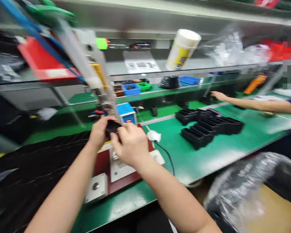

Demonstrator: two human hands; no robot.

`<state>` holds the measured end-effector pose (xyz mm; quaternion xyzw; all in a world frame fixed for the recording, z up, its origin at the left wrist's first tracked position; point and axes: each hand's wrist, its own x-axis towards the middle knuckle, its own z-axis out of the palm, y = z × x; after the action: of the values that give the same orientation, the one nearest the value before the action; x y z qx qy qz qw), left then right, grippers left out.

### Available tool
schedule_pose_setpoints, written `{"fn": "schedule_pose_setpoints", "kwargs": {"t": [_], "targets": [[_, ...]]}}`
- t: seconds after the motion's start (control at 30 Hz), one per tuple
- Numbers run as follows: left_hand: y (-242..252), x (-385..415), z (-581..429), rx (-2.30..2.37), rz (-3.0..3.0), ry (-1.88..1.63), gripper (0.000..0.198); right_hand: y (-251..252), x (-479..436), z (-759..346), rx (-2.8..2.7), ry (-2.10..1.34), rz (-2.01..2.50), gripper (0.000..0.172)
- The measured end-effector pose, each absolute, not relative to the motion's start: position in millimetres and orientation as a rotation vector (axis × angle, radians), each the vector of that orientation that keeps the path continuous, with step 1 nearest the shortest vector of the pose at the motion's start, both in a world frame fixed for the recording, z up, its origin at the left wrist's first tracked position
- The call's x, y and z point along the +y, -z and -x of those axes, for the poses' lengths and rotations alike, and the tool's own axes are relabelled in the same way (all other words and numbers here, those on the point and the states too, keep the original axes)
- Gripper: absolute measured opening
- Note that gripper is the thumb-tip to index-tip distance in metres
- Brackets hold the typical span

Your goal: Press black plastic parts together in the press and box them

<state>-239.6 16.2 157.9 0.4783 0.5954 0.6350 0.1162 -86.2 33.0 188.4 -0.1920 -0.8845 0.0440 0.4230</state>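
My left hand (100,132) and my right hand (132,140) both grip a small black part (112,127), its exact kind unclear from blur and from the fingers over it. They hold it just above a bench press (122,170) with a dark red base and a white metal plate. The press's upright column (87,61) rises behind my hands, with a blue air hose (36,29) beside it. A white block with a round button (96,187) sits at the front left of the base, and a similar white block (157,157) at the right.
Rows of black plastic parts (208,126) lie on the green bench (169,158). At the right, a co-worker's arm (252,105) reaches over the bench. A plastic-lined bin (223,191) stands at the front right. Dark material (43,165) lies left. A white canister (184,48) is on the shelf.
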Motion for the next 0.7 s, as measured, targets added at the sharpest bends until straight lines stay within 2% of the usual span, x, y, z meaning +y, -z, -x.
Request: {"fn": "schedule_pose_setpoints", "kwargs": {"t": [0.1, 0.3, 0.53, 0.7], "targets": [[-163, -5, 265, 1.735, -1.417, -1.918, 0.045, -189, 40, 90, -2.209, -0.014, 0.475, 0.023], [-170, 8, 256, 1.608, -1.448, -1.922, 0.032, -191, 37, 88, -2.222, 0.208, 0.488, 0.028], [-173, 3, 252, 1.544, -1.439, -1.946, 0.034, -186, 38, 91, -2.182, 0.241, 0.423, 0.042], [-169, 7, 251, 1.448, -1.412, -1.987, 0.028, -185, 36, 90, -2.168, 0.241, 0.397, 0.039]]}}
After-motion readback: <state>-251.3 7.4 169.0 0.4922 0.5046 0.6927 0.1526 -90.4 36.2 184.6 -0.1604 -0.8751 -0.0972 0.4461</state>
